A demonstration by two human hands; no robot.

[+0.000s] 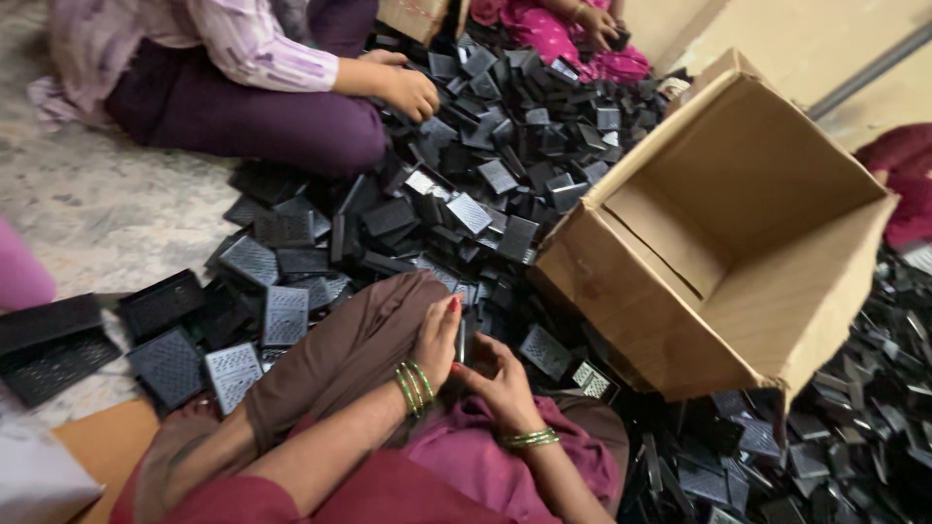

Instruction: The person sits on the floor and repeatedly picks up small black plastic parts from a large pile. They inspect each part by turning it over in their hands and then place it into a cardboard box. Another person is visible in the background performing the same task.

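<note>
My left hand (437, 340) and my right hand (500, 380) meet over my lap, together gripping a thin black plastic plate (462, 342) held on edge between them. Both wrists carry green bangles. My knee in brown cloth (359, 344) lies under the left hand. A big heap of black perforated plastic plates (485, 165) spreads over the floor just ahead of my hands.
An open, empty cardboard box (738, 243) lies tilted on its side to the right. Another person in a purple striped sleeve (262, 53) reaches a hand (408, 89) into the heap at top left. A third person in pink (568, 34) sits at the far side. More plates (845, 446) lie at right.
</note>
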